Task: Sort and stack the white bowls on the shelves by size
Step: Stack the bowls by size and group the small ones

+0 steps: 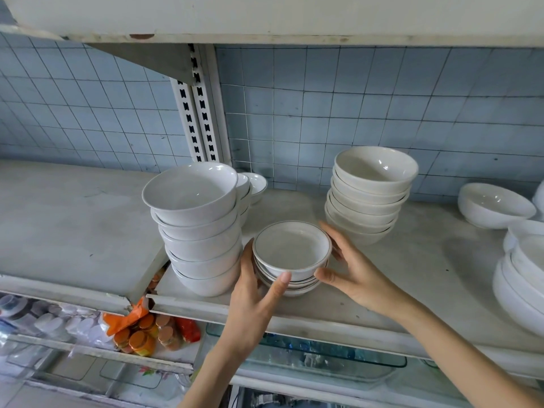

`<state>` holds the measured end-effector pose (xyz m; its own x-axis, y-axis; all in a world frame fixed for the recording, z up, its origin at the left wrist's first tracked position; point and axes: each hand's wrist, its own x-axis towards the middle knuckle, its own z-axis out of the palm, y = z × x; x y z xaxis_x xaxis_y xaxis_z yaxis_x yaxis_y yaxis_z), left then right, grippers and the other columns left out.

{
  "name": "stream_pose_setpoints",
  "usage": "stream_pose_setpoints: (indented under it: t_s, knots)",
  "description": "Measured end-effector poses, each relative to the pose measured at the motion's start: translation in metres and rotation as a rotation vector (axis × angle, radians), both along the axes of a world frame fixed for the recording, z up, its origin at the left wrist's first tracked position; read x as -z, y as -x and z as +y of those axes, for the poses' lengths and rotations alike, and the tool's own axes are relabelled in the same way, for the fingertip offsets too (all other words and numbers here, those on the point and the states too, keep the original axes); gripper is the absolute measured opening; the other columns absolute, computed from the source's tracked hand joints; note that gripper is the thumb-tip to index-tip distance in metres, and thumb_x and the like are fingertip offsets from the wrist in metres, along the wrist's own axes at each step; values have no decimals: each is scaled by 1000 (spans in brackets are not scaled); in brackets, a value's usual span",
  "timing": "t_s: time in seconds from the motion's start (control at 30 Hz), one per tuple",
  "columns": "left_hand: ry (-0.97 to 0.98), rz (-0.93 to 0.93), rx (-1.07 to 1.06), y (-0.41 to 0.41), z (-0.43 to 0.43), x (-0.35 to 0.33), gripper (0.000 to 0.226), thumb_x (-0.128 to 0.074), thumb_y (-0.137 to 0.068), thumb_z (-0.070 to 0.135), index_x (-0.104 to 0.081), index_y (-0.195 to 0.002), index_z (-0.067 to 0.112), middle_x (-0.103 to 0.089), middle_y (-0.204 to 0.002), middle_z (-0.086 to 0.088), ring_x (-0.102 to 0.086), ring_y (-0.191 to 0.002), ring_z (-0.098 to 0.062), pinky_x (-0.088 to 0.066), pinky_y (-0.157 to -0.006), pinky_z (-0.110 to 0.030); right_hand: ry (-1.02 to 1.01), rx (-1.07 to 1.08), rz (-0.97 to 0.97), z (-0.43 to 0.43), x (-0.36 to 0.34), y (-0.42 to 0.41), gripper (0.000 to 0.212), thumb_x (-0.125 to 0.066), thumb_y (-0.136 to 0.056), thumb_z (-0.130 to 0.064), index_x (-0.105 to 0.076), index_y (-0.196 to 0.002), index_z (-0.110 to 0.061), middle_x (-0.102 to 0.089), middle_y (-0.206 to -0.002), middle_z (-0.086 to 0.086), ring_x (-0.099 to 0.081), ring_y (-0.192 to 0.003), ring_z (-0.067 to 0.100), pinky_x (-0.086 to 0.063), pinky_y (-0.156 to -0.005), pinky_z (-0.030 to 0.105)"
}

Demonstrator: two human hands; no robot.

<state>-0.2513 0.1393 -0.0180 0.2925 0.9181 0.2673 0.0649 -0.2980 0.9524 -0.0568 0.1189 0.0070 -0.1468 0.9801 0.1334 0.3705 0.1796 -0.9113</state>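
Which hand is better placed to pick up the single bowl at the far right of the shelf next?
Probably the right. The right hand holds the small stack on its right, nearer the single bowl; the left hand is beside the tall stack.

- Two bare hands are being shown: a left hand (255,290) and a right hand (354,273), both with long, slim fingers.
- The left forearm (223,359) and the right forearm (459,348) are being shown uncovered all the way to the bottom edge of the view.
- The thumbnail (285,276) of the left hand is being shown short, with a rounded tip and a plain surface.
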Motion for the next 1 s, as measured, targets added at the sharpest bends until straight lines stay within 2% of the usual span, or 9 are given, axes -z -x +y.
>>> stream_pose_setpoints:
  t_s: [0.1, 0.23, 0.43, 0.67, 0.83, 1.0]
  knots:
    - [30, -18, -16, -1, 0, 0, 56, -50, -86, 54, -35, -135, 32, -55, -131, 20, -47, -127, -1, -36, -103, -14, 54, -6, 146, -1, 2, 1, 81, -66, -64, -71, -34, -131, -38, -47, -134, -29, -39, -129, -5, -32, -108, 19]
    - [42, -31, -12, -1, -1, 2, 56, -48, -87, 55, -35, -137, 30, -54, -131, 20, -47, -126, 0, -35, -106, -17, 63, 13, 248, -1, -1, 7, 70, -72, -67, -59, -44, -125, -31, -58, -125, -22, -50, -122, 0, -40, -94, 11]
    - [48, -23, -5, -1, -2, 1, 54, -47, -87, 53, -34, -136, 35, -54, -129, 25, -47, -125, 2, -35, -101, -11, 71, 49, 303, -1, 2, 8, 80, -78, -62, -54, -42, -128, -27, -58, -125, -21, -51, -122, 2, -42, -93, 13]
    - [63, -19, 21, 1, -1, 2, 59, -56, -83, 53, -34, -135, 36, -54, -131, 20, -48, -126, -1, -38, -105, -23, 98, 58, 299, 0, 3, 6, 89, -81, -57, -54, -39, -131, -28, -54, -130, -17, -49, -124, 3, -42, -95, 16]
    - [84, -30, 54, 2, -2, 2, 79, -68, -75, 50, -29, -141, 29, -54, -131, 23, -48, -125, 1, -39, -98, -12, 101, 42, 298, 2, 3, 5, 92, -83, -53, -54, -39, -130, -30, -54, -129, -19, -49, -124, 4, -43, -95, 18]
    - [82, -56, 22, 0, 0, 2, 79, -69, -75, 46, -32, -141, 23, -55, -130, 18, -50, -124, -1, -41, -95, -11, 74, 46, 304, 2, 4, 4, 92, -83, -55, -53, -40, -131, -26, -54, -130, -13, -49, -124, 7, -44, -94, 19]
